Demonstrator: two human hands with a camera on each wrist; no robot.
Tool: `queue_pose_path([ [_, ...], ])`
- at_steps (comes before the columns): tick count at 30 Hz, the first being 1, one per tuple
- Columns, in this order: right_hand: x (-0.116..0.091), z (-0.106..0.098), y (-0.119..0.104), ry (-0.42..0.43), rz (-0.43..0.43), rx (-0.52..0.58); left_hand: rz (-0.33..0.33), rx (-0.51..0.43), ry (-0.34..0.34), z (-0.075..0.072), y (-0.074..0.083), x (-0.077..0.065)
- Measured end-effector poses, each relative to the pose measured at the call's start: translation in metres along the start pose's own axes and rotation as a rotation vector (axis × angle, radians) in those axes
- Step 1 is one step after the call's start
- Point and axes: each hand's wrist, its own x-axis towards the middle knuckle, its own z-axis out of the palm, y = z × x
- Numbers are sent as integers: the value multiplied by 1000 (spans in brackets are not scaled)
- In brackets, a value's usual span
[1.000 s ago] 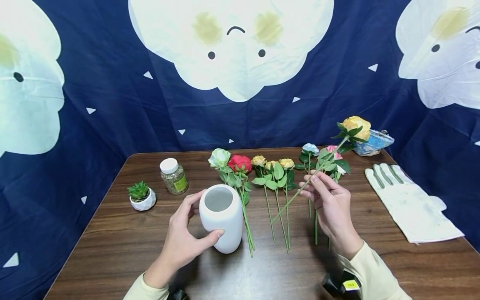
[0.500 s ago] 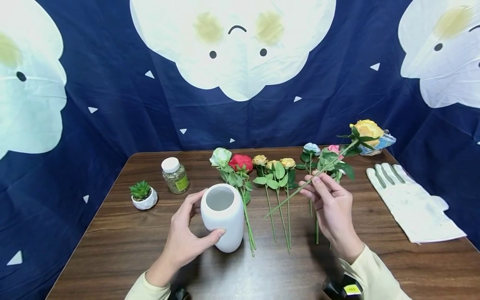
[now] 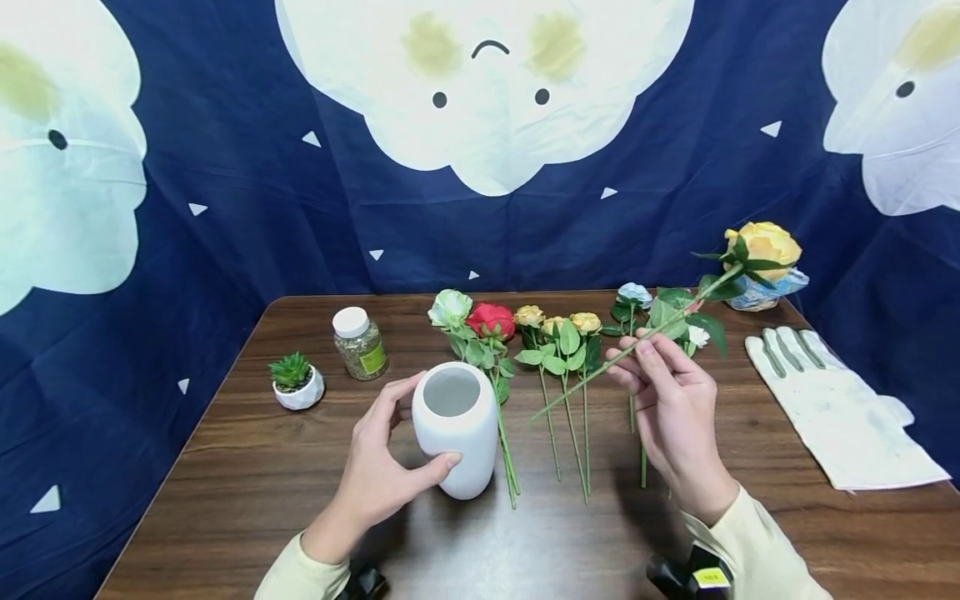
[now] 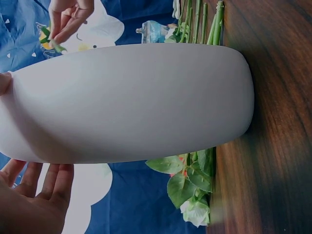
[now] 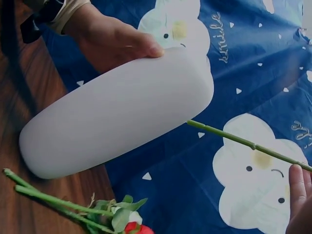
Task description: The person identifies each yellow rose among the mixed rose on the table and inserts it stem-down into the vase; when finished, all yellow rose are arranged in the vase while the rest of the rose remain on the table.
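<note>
Blue cloud-print curtain (image 3: 495,233) behind a brown wood table (image 3: 247,492), with the white vase (image 3: 459,442) near upright in front of the person; can't tell if its base touches the wood. Left hand (image 3: 381,462) is at the vase's left side, thumb across the near face, fingers curled round behind, grip only as wide as the body. Right hand (image 3: 678,417) is raised right of the vase, thumb and fingers pinched closed on the stem of a yellow flower (image 3: 763,248), bloom tilted up and away, bare tip slanting down toward the vase.
</note>
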Motion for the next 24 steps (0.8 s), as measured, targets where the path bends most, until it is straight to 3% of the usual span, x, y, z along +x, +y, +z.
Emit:
queue_pose_path([
  [7,10,20,-7,-21,-3,33,-2,3,0,0,0,0],
  [17,14,47,-12,-169,35,14,16,5,2,1,-2,-2],
  [24,15,63,-8,-209,-35,-70,9,11,4,0,-1,-1],
])
